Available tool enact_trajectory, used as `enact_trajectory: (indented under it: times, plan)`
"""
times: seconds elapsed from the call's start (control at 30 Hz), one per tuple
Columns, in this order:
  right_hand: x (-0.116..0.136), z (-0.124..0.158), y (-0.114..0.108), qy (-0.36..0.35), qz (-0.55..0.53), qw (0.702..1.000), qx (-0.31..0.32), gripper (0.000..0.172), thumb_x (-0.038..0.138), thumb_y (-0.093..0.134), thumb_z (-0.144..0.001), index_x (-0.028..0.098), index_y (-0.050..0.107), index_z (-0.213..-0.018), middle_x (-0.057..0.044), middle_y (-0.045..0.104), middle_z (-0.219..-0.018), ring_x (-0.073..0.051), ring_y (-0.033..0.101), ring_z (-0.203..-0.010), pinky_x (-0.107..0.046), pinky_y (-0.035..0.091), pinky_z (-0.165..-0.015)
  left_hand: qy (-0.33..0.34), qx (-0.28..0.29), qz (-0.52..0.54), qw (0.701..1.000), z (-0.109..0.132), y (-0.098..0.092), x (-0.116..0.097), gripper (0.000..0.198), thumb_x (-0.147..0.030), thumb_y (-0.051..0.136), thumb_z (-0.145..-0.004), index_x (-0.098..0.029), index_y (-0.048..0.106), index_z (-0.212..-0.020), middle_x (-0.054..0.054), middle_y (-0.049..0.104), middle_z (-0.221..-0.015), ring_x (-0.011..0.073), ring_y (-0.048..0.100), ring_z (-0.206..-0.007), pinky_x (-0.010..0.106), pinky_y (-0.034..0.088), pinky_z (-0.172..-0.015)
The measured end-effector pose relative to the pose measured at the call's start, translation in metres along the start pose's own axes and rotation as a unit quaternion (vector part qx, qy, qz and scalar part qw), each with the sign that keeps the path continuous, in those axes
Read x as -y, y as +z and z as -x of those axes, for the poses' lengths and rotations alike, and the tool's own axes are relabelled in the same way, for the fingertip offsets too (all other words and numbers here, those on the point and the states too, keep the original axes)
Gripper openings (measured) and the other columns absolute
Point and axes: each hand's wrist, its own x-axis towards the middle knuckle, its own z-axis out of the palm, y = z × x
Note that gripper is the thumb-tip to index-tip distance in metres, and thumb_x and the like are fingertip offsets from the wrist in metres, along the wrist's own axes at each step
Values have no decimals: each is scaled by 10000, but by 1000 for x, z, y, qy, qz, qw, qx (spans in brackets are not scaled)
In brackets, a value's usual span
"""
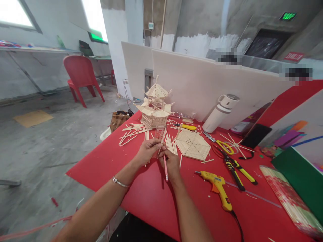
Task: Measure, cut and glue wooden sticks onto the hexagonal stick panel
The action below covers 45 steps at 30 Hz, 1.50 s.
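My left hand is closed in a pinch on a thin wooden stick and a small clear ruler-like piece over the red table. My right hand grips a pink pencil, its tip up against the stick. Just beyond my hands lie loose wooden sticks and a flat hexagonal stick panel. A stick-built pagoda model stands at the table's far edge.
A yellow glue gun lies right of my hands, with pliers and yellow-handled scissors beyond. A white bottle leans on white boards. A bundle of skewers lies far right. A red chair stands on the floor.
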Motion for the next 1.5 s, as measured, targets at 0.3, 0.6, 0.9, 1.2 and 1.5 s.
enact_trajectory:
  times: [0.3, 0.6, 0.9, 1.2, 1.5]
  plan:
    - [-4, 2, 3, -24, -31, 999, -12, 155, 261, 577, -828, 211, 647, -700, -1, 706, -704, -161, 629, -614, -243, 464, -611, 4, -29, -8, 1000, 3, 1, 0, 376, -383, 858, -662, -126, 742, -911, 83, 741, -782, 171, 687, -704, 280, 563, -643]
    - [-12, 1, 5, -26, -6, 999, -17, 152, 250, 597, -823, 207, 687, -708, 5, 693, -674, -155, 616, -589, -237, 432, -582, -13, -33, 16, 999, 2, 0, 0, 371, -352, 877, -635, -118, 744, -891, 84, 741, -769, 172, 692, -689, 275, 566, -616]
    - [-15, 1, 6, -22, -19, 999, -13, 164, 252, 585, -817, 198, 681, -695, 7, 681, -649, -152, 600, -581, -237, 428, -578, -29, -46, 45, 998, 1, 1, 2, 362, -325, 890, -614, -111, 736, -862, 87, 741, -766, 175, 693, -671, 276, 570, -575]
    - [-14, 1, 4, -20, -36, 999, 0, 142, 221, 573, -799, 199, 667, -695, 8, 686, -668, -150, 599, -583, -238, 428, -584, -56, -64, 60, 995, 2, 1, 0, 383, -316, 910, -581, -117, 737, -859, 86, 749, -780, 184, 700, -683, 314, 598, -596]
    - [-12, -1, 2, -22, -50, 998, 12, 139, 212, 562, -796, 201, 653, -691, 9, 689, -671, -147, 606, -586, -226, 441, -577, -59, -74, 61, 994, 3, 4, -3, 409, -331, 923, -549, -114, 739, -842, 91, 749, -764, 187, 698, -662, 293, 577, -562]
